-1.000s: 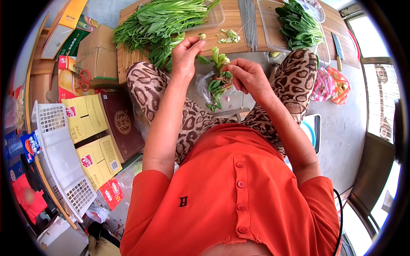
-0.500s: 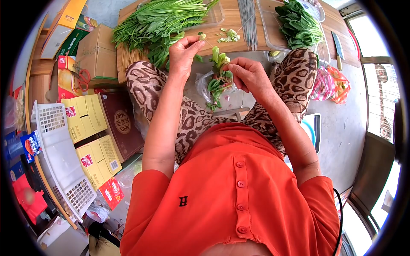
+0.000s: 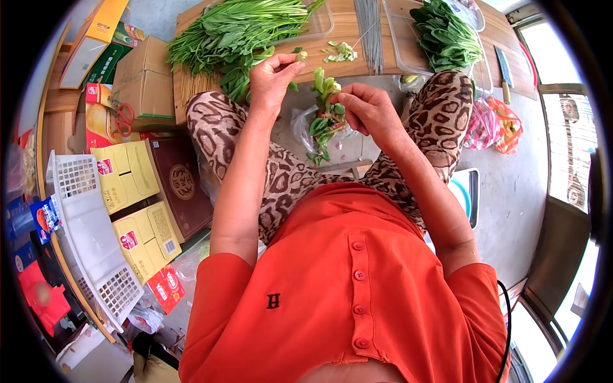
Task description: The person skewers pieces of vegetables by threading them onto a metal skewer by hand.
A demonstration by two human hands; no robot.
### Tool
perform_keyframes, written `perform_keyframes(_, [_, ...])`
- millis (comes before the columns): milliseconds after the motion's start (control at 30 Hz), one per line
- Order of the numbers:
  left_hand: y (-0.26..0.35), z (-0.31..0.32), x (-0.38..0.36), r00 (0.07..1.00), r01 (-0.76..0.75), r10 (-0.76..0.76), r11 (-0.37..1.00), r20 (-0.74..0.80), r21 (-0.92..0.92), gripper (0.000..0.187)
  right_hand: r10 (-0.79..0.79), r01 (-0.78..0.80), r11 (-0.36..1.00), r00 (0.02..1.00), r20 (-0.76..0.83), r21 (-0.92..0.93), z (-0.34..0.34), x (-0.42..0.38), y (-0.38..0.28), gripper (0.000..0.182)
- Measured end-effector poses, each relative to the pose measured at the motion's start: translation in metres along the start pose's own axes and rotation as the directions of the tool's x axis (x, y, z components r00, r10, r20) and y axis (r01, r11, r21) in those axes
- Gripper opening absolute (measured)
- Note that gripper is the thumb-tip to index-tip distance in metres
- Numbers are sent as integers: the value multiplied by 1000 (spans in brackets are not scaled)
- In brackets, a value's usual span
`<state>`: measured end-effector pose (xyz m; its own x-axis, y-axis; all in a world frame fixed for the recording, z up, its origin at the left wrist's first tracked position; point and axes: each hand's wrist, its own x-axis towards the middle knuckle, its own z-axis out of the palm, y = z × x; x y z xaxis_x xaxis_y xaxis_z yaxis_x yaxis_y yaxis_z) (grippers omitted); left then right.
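Note:
My left hand [image 3: 273, 78] is pinched on a small pale green vegetable piece [image 3: 301, 57] near the table's front edge. Between finger and thumb, my right hand [image 3: 365, 107] has what looks like the end of a thin skewer, largely hidden by the fingers. Light green pieces [image 3: 327, 85] are beside its fingertips. Below them, green leaves and reddish scraps [image 3: 325, 127] lie over a clear plastic bag [image 3: 300, 126] between the knees. Chopped pale green pieces [image 3: 341, 52] rest on the wooden table [image 3: 348, 19], next to a bundle of thin skewers [image 3: 369, 35].
Long-stemmed greens [image 3: 242, 32] lie at the table's left, leafy greens [image 3: 447, 35] in a clear tray at the right. A knife [image 3: 504, 73] is at the far right, above plastic bags [image 3: 495, 127]. Boxes [image 3: 145, 83], red scissors [image 3: 124, 119] and a white basket [image 3: 96, 230] stand left.
Both hands have shifted very slightly left in the view. The light green pieces near my right fingertips sit at a slightly different angle.

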<state>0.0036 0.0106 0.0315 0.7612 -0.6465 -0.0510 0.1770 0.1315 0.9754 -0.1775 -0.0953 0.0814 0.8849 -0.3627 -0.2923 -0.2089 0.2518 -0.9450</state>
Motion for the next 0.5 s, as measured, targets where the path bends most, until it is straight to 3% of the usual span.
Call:
perform_keyframes(267, [0,-5,0,1000,7,-7,1000,12,26,16,29,-29,1000,999,30,-7,-1,3,5,22])
perform_keyframes(500, [3,5,-8,988,46,-62,992,139,115,20,19,-19,1000,1000,-1,17,3,10,5,23])
